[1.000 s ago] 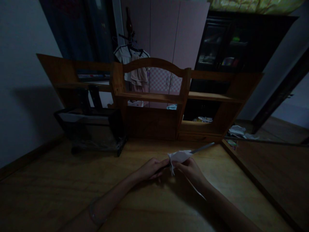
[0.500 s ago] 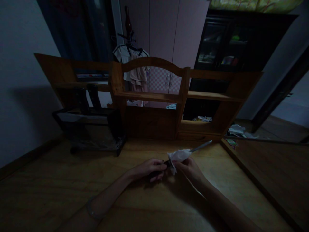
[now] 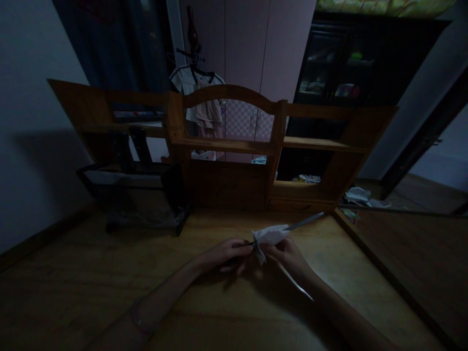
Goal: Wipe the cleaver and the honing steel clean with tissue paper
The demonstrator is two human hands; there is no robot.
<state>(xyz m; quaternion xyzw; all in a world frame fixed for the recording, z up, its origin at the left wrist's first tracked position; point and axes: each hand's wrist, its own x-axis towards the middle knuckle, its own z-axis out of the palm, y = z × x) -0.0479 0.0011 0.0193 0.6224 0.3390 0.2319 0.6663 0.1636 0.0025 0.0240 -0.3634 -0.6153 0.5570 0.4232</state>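
My left hand point(image 3: 234, 253) is closed round the dark handle end of a pair of scissors, whose blades are spread apart. One grey scissors blade point(image 3: 306, 221) points up to the right, and the other, a thin bright strip, runs down to the right beneath my right wrist. A white tissue point(image 3: 272, 235) is wrapped round the upper blade, its tip bare. My right hand point(image 3: 288, 253) pinches this tissue from below. Both hands are just above the wooden tabletop point(image 3: 204, 312). The handles are mostly hidden by my left fingers.
At the left of the table stands a black knife holder point(image 3: 171, 190) with two black-handled knives point(image 3: 141, 146). A wooden shelf unit point(image 3: 226, 185) runs along the back edge. A raised wooden edge point(image 3: 387, 273) borders the right side. The room is dim.
The left fingers have shifted slightly on the scissors handle. The lower blade shows a little farther down to the right. The tissue stays round the upper blade.
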